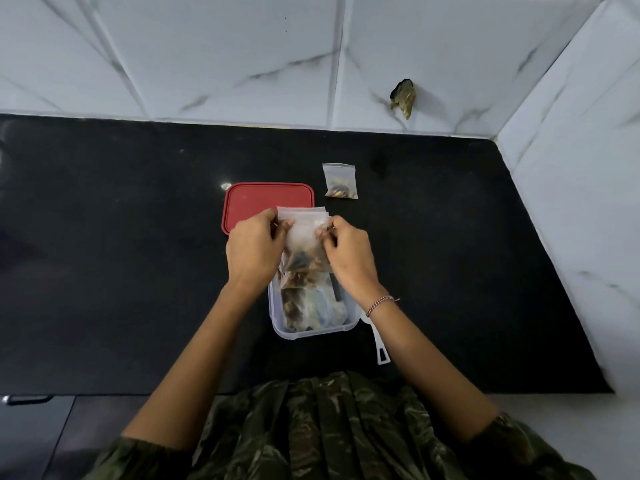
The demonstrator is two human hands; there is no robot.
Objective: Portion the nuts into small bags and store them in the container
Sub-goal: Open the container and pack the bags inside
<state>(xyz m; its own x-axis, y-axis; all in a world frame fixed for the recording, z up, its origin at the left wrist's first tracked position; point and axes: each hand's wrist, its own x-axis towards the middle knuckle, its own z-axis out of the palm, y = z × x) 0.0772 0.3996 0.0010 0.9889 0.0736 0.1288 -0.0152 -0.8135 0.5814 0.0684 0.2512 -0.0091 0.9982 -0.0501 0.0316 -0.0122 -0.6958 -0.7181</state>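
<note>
A clear bag [304, 233] with dark nuts [304, 263] at its bottom hangs upright over the container [313, 330]. The left hand [254, 247] and right hand [348, 252] pinch its top corners. The clear, open container stands near the counter's [138, 237] front edge and holds filled bags [298, 303]. The red lid [263, 199] lies flat behind it. A second bag [340, 180] lies nearer the back edge.

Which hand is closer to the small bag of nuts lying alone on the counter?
Right. The right hand sits just on the near side of that loose bag; the left hand is farther left, beyond the held bag that both pinch, by the red lid.
</note>
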